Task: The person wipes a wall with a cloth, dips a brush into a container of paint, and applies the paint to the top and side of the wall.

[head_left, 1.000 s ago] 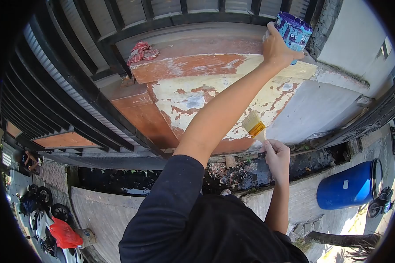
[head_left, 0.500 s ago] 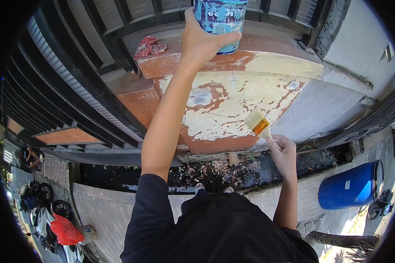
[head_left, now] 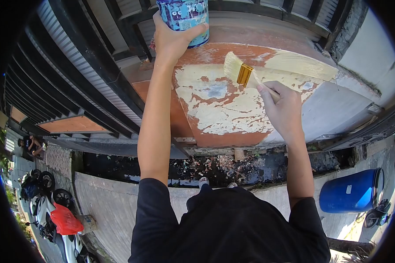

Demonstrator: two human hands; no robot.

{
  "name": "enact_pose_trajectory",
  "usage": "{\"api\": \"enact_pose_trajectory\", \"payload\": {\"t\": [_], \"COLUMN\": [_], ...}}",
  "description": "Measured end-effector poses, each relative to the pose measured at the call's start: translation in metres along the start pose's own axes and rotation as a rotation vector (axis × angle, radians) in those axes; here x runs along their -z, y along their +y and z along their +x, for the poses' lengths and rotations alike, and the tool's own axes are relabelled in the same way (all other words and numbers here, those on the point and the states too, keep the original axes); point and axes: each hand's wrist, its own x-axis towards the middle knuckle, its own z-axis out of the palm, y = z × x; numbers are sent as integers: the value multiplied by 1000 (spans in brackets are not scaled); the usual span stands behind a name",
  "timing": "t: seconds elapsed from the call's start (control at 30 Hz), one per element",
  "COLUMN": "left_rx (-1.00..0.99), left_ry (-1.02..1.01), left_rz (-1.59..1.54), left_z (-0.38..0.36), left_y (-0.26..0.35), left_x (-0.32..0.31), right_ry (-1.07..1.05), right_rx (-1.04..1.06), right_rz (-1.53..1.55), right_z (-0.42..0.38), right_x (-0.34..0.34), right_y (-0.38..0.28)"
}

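My left hand is wrapped round a blue paint can with smeared sides, at the ledge along the wall's top. In my right hand is the handle of a paintbrush with pale bristles and a gold-brown band. The bristles point up and left, overlapping the upper part of the low wall. Cream paint covers much of this wall in patches, with reddish-brown showing through. At the right, the ledge's front edge carries a cream stretch.
Dark metal fence bars rise behind the ledge and on the left. A gutter with debris runs below the wall. A blue barrel lies at the right. Motorbikes, a red bag and a seated person are at the left.
The brush has risen up and left, from the lower wall to just below the ledge. My left hand and the can have shifted left in view, now covering most of the red cloth.
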Motion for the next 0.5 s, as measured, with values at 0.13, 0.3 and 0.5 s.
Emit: {"api": "enact_pose_trajectory", "payload": {"t": [0.13,0.3,0.5], "left_rx": [-55,-34,-21], "left_ry": [45,10,-3], "left_rz": [85,4,60], "left_z": [-5,-10,-12], "left_y": [-3,13,12], "left_x": [-6,-3,-3], "right_ry": [50,37,34], "right_rx": [50,37,84], "right_rz": [-30,-59,-80], "right_z": [22,26,37], "right_x": [-4,-9,-23], "right_y": [-7,0,1]}}
